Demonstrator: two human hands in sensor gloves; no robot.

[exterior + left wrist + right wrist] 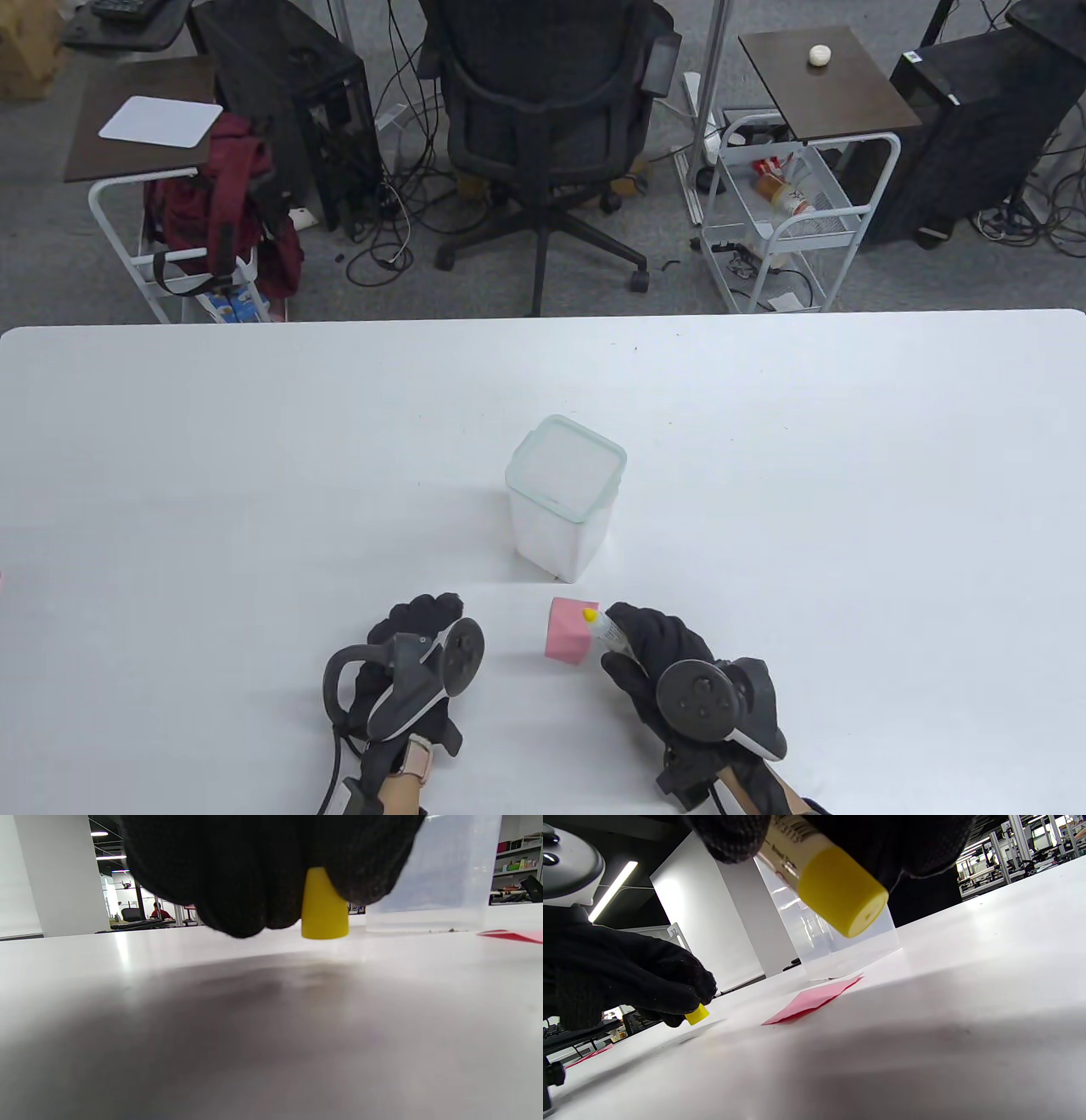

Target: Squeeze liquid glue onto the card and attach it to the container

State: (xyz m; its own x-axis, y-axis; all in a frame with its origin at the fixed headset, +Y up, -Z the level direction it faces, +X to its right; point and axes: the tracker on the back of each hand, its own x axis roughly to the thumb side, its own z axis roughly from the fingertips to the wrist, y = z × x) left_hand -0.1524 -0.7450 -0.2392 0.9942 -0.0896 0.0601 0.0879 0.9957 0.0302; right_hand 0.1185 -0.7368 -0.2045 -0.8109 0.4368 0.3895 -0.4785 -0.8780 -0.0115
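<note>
Two gloved hands low at the near table edge. Right hand wrapped around glue tube, yellow tip poking out past the fingers, angled down toward pink card (tip above its right edge in table view, no contact seen in right wrist view). Card flat on table, just left of the right fingers, between both hands. Left hand knuckles-up, fingers curled, pinching small yellow cap at fingertips; cap's wide end pointing down, close to the table surface (touching or just off it: cannot tell). Cap well apart from the card, to its left. Trackers strapped on both hand backs. Further out, translucent container with green-rimmed lid, upright, mid-table, just beyond the card, not touching either hand. Beyond table: office chair, two side carts.
</note>
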